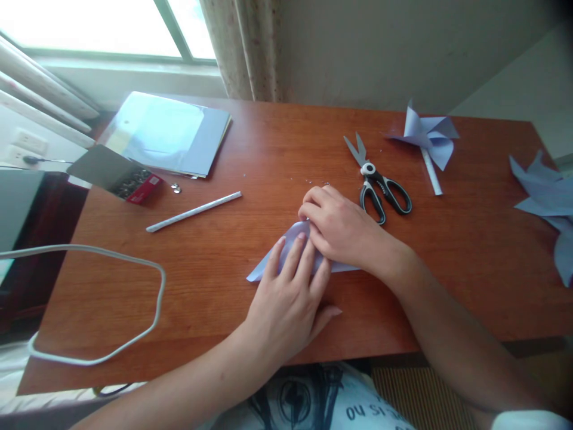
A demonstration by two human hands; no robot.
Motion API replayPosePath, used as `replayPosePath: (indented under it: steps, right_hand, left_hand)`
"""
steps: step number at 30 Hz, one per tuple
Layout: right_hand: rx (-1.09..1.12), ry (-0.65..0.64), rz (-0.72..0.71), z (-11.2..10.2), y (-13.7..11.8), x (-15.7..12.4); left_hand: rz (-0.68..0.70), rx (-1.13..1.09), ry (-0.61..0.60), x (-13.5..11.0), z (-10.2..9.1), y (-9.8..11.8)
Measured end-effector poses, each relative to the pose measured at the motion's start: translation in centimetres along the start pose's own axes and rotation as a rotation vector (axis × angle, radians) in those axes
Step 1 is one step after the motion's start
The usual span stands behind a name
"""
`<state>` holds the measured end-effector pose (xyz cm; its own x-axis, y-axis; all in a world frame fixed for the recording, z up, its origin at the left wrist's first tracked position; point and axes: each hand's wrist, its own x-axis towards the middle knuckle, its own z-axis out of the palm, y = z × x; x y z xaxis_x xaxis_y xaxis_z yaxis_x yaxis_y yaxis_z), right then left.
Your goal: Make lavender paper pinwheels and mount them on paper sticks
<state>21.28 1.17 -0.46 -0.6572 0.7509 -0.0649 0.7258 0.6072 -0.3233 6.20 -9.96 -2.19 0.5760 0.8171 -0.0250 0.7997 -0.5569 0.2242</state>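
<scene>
A folded sheet of pale lilac paper (265, 267) lies on the wooden table (277, 149) near its front edge. My left hand (290, 292) rests flat on the paper, fingers stretched out and pressing it down. My right hand (340, 227) lies over the paper's far corner, fingers curled and pressing along the fold. Most of the paper is hidden beneath both hands.
Black-handled scissors (378, 179) lie just right of my hands. A finished lilac pinwheel (427, 140) stands behind them, with more cut paper (548, 203) at the right edge. A rolled paper stick (194, 211), a small red box of pins (134, 182), a paper stack (165, 131) and a white cable (134, 298) are left.
</scene>
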Motion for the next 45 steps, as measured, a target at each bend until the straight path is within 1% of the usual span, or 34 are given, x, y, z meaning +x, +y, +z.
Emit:
replayPosePath:
  steps: [2,7,10,12,13,16,18,20,23,28,33,38,43,45]
  right_hand:
    - [0.057,0.023,0.025,0.0,-0.1,-0.2]
    - [0.322,0.054,0.134,0.0,-0.2,-0.8]
    - [0.321,0.156,0.187,0.2,0.0,-1.0]
    - [0.291,0.215,0.166,0.5,0.1,-1.0]
    - [0.276,0.220,0.130,0.7,0.1,-1.0]
    - [0.180,0.140,-0.019,1.0,-0.3,-0.8]
    - [0.069,0.089,-0.073,1.0,-0.6,-0.5]
    - [-0.016,0.061,-0.079,0.9,-0.9,-0.3]
    - [-0.039,0.040,-0.048,0.6,-1.2,-0.1]
    - [0.113,0.073,0.043,0.4,-0.7,-0.4]
    - [0.371,0.036,0.179,0.5,0.8,-1.1]
    - [0.479,0.054,0.184,0.5,1.5,-1.1]
    - [0.532,0.062,0.234,0.3,1.6,-1.1]
    - [0.544,0.057,0.229,0.3,1.7,-1.2]
  left_hand:
    - [-0.003,0.000,0.000,0.0,-0.1,0.0]
    - [-0.008,0.007,-0.008,-0.1,-0.2,0.1]
    - [-0.011,0.009,-0.010,-0.1,-0.1,0.1]
    - [-0.008,0.007,-0.004,-0.2,0.0,0.1]
    - [-0.007,0.005,0.001,-0.2,0.1,0.1]
    - [-0.009,-0.005,0.014,-0.2,0.3,0.1]
    - [-0.015,-0.014,0.017,-0.2,0.3,0.1]
    - [-0.021,-0.020,0.017,-0.1,0.2,0.1]
    - [-0.025,-0.019,0.014,-0.1,0.1,0.2]
    - [-0.018,-0.018,0.009,-0.2,0.2,0.2]
    - [-0.003,-0.023,0.024,-0.3,0.3,0.2]
    - [0.000,-0.021,0.036,-0.3,0.2,0.1]
    - [0.046,0.020,0.147,-0.8,0.2,0.6]
    - [0.073,0.028,0.166,-1.2,0.1,1.0]
